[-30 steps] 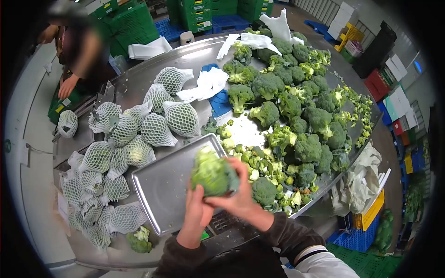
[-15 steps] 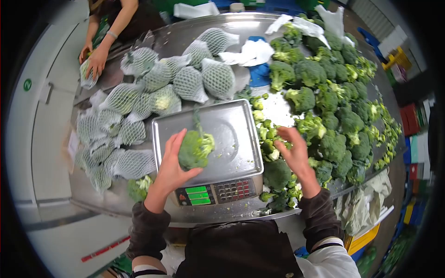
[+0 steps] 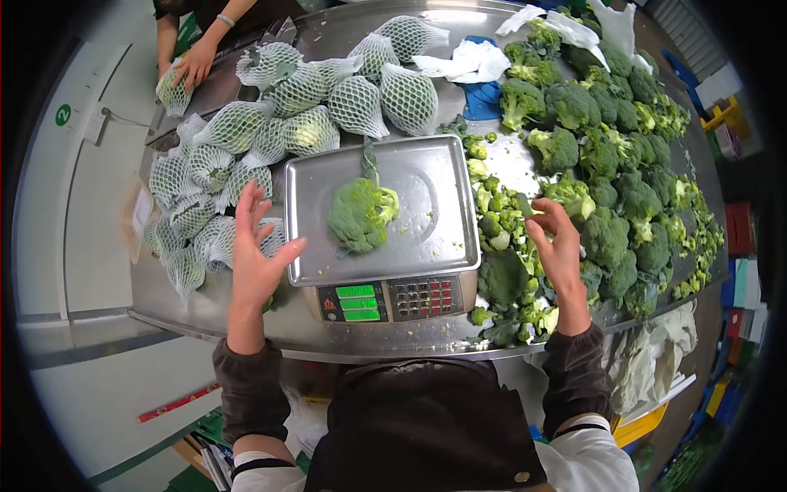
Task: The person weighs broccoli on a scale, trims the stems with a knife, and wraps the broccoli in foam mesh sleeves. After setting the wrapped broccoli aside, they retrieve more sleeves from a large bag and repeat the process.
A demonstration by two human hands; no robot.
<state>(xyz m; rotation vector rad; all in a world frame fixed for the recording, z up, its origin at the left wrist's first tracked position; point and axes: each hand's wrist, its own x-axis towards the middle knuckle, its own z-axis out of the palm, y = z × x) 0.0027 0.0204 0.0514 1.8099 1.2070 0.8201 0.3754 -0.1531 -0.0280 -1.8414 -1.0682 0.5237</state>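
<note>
A head of broccoli (image 3: 357,217) lies on the metal pan of the weighing scale (image 3: 426,238), its pale stalk side turned right. My left hand (image 3: 260,254) hovers at the pan's left edge with fingers spread, apart from the broccoli and holding nothing. The scale's green display (image 3: 358,302) is lit, beside a keypad. To the right of the scale my right hand (image 3: 559,250) is raised over cut stalk pieces (image 3: 502,215), its fingers curved and apart, with nothing in them.
Net-wrapped broccoli heads (image 3: 297,88) lie left of and behind the scale. Loose broccoli heads (image 3: 607,238) are piled on the right. A white cloth (image 3: 466,61) lies on something blue at the back. At the far left, another person's hand (image 3: 197,64) holds a netted head.
My left hand has let go of the broccoli and moved left, leaving it on the scale pan. My right hand has moved slightly right. The view has shifted a little.
</note>
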